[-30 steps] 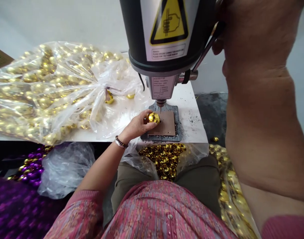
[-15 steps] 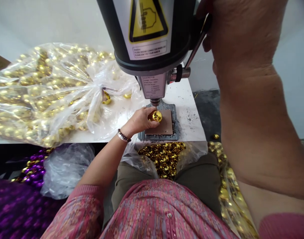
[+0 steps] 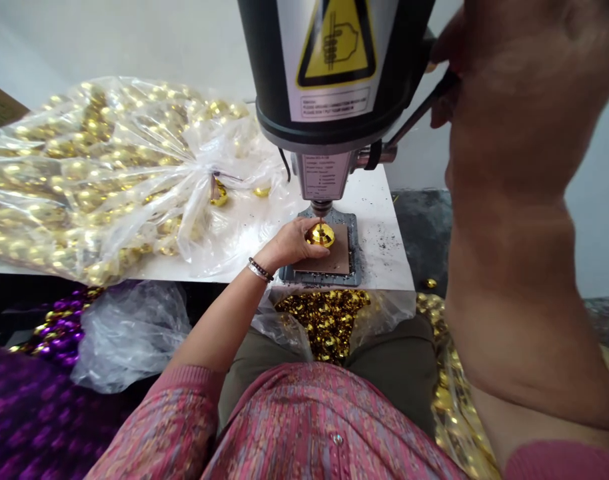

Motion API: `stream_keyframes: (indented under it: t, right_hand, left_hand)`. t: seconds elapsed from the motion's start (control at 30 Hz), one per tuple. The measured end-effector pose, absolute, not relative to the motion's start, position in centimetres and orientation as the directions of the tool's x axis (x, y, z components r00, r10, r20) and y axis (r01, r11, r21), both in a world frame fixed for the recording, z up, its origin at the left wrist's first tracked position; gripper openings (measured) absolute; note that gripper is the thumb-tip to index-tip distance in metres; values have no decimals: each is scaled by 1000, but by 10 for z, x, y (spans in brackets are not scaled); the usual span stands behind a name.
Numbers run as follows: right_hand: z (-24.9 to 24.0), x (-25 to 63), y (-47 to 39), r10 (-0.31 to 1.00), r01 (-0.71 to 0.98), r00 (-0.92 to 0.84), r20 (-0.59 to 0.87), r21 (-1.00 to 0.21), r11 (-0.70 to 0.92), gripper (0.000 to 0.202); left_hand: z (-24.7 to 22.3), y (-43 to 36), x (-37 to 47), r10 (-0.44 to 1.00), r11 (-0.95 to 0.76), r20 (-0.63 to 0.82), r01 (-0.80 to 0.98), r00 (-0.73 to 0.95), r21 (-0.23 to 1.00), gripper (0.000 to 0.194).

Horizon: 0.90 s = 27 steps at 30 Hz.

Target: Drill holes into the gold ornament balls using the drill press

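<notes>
A gold faceted piece (image 3: 320,235) rests on a brown board (image 3: 337,257), with the thumb and fingers of my left hand (image 3: 295,243) pinching it from the left. Right above the piece is the bit of a black and grey drill press (image 3: 324,177), its tip at the piece's top. At the upper right, my right hand (image 3: 457,73) is closed around the end of the press's lever (image 3: 418,115); its fingers are partly hidden. The board lies on the grey base (image 3: 353,267) of the press.
Big clear bags of gold balls (image 3: 99,187) cover the left of the white table (image 3: 394,260), where dark shavings are scattered. A bag of gold pieces (image 3: 332,323) hangs at my lap. Purple and gold balls (image 3: 64,327) lie lower left.
The view has shifted, so the press appears further right. The bit now meets the gold piece, which shows a different side. Both hands keep their holds.
</notes>
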State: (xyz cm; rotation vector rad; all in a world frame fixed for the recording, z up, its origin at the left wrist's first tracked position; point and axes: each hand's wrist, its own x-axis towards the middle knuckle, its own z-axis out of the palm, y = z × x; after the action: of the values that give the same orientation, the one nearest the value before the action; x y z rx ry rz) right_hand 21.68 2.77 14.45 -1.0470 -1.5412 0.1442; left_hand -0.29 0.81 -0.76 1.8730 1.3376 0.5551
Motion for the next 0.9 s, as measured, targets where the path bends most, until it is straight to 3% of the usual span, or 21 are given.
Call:
stream_keyframes:
  t: [0.07, 0.13, 0.27, 0.37, 0.63, 0.9]
  right_hand:
    - [134, 211, 8, 591, 590, 158, 791, -556, 586, 45]
    - [120, 209, -16, 520, 668, 107, 847, -449, 593, 42]
    - [91, 212, -49, 471, 766, -16, 882, -292, 573, 12]
    - [78, 212, -52, 415, 801, -42, 909, -217, 558, 12]
    - [62, 208, -41, 254, 810, -51, 966, -109, 576, 13]
    - [23, 201, -28, 164, 724, 19, 986, -127, 679, 12]
  left_hand:
    - [-6, 8, -2, 928, -162, -90, 610, 361, 776, 46]
    - [-5, 7, -2, 927, -162, -95, 616, 362, 771, 42]
    - [-5, 6, -1, 927, -178, -91, 643, 363, 745, 33]
    - [-8, 6, -1, 932, -195, -70, 655, 355, 730, 35]
    - [-17, 6, -1, 941, -211, -21, 631, 339, 746, 40]
    - [-15, 5, -1, 938, -201, -46, 648, 343, 734, 45]
